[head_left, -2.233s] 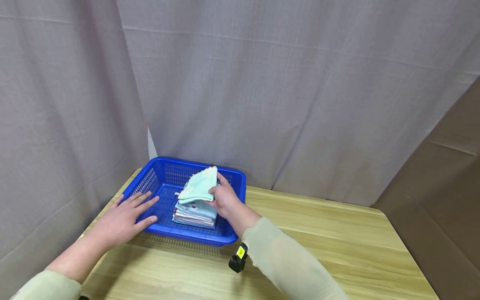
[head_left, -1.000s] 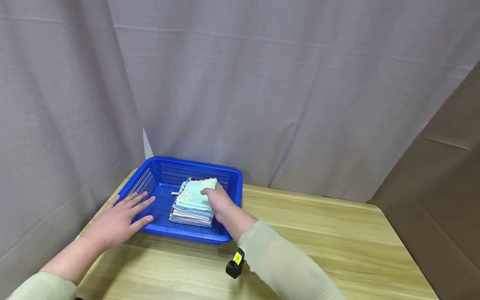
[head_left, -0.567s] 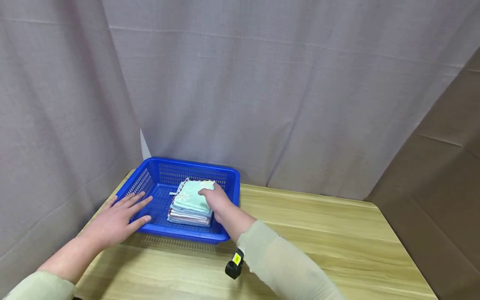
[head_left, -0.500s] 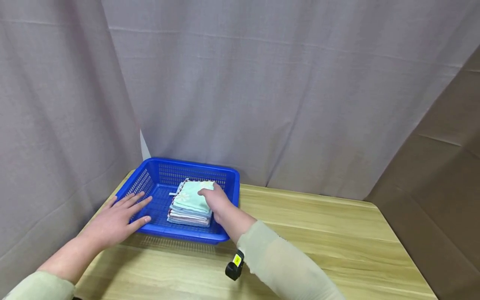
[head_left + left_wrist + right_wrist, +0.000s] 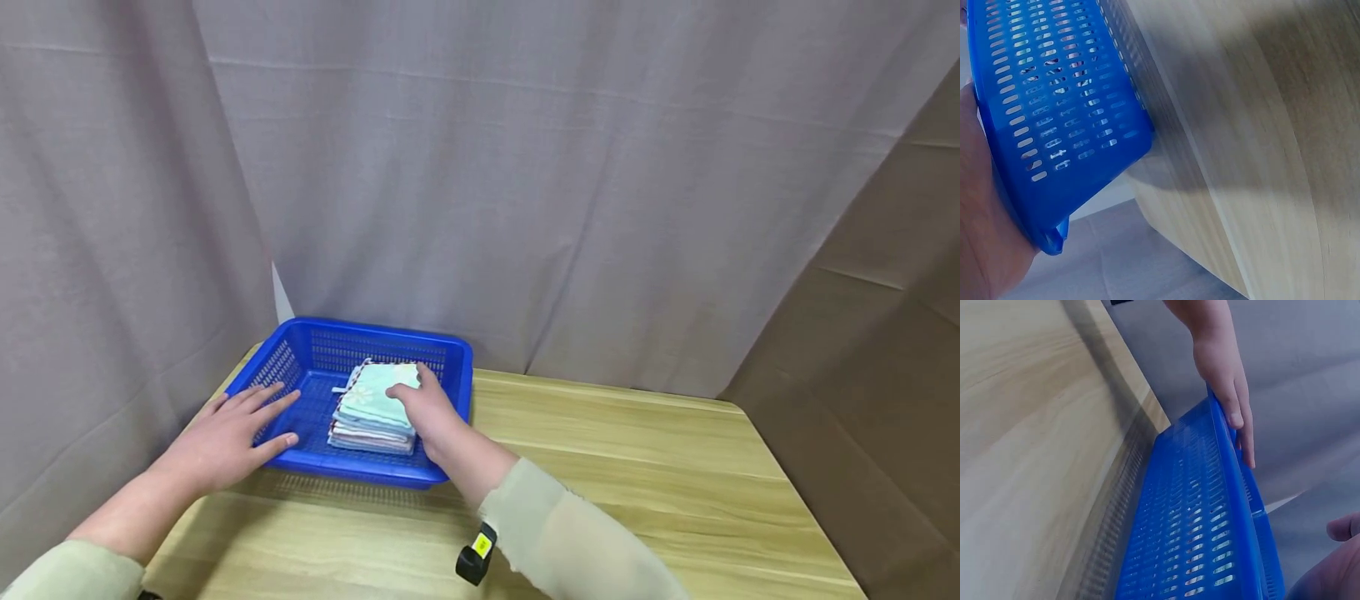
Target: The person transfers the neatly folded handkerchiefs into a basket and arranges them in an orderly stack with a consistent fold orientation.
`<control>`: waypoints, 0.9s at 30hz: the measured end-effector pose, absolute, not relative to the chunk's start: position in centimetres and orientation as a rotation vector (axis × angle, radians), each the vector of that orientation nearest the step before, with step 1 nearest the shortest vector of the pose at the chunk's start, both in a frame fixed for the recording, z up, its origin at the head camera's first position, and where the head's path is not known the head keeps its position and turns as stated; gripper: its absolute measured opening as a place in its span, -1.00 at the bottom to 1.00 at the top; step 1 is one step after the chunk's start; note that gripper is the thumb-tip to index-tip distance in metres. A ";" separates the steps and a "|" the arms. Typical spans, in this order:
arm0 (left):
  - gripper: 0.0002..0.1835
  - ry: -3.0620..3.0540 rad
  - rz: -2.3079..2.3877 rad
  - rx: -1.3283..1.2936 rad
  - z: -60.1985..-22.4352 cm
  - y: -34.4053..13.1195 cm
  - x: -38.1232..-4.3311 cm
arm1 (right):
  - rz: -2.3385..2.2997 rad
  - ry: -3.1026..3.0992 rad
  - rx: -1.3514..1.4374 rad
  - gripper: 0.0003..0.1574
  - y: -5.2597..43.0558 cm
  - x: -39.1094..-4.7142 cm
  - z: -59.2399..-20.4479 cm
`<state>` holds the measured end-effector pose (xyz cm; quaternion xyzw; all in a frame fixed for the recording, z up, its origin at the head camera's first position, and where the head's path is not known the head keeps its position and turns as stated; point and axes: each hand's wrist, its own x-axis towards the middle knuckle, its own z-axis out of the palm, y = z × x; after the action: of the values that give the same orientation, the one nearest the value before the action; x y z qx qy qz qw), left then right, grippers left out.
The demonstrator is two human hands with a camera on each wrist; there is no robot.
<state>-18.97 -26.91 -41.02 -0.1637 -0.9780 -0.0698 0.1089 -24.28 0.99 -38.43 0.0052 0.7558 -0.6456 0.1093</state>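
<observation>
A neat stack of folded cloths [image 5: 370, 438] lies in a blue plastic basket [image 5: 352, 468]. On top is a mint-green folded towel [image 5: 378, 402] with a flower pattern and a small loop at its left edge. At the stack's right edge, my right hand [image 5: 433, 417] has its thumb raised above the mint towel; its lower fingers are partly hidden. My left hand [image 5: 222, 442] rests with spread fingers over the basket's left front corner. In the left wrist view, the palm [image 5: 985, 231] lies along the basket's rim.
The basket stands at the back left of a wooden table [image 5: 600, 483]. Grey curtains [image 5: 480, 183] close off the back and left, and a brown panel [image 5: 862, 375] stands on the right. A black wrist camera [image 5: 474, 560] hangs below the right sleeve.
My right hand has lowered the mint towel onto the stack and loosened its grip, its thumb lifting off. My left hand has stayed at the basket's corner. The head view has shifted slightly.
</observation>
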 end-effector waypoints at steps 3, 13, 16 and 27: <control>-0.25 -2.860 -0.217 -0.505 -41.1 -26.6 -19.1 | -1.915 2.214 -0.023 0.08 1.3 -23.8 -38.3; -0.29 -2.822 -0.296 -0.634 -40.6 -24.2 -19.3 | -1.950 2.233 -0.120 0.06 2.8 -21.9 -37.6; -0.29 -2.829 -0.301 -0.667 -40.8 -23.3 -19.4 | -1.948 2.277 -0.139 0.03 3.4 -21.3 -37.5; -0.26 -2.808 -0.281 -0.739 -40.8 -21.0 -18.7 | -1.947 2.349 -0.213 0.00 6.9 -19.4 -38.2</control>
<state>-18.72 -21.04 -40.82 -0.2519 -0.9565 -0.0956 0.1120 -19.40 6.93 -38.22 -0.0696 0.7674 -0.6360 0.0414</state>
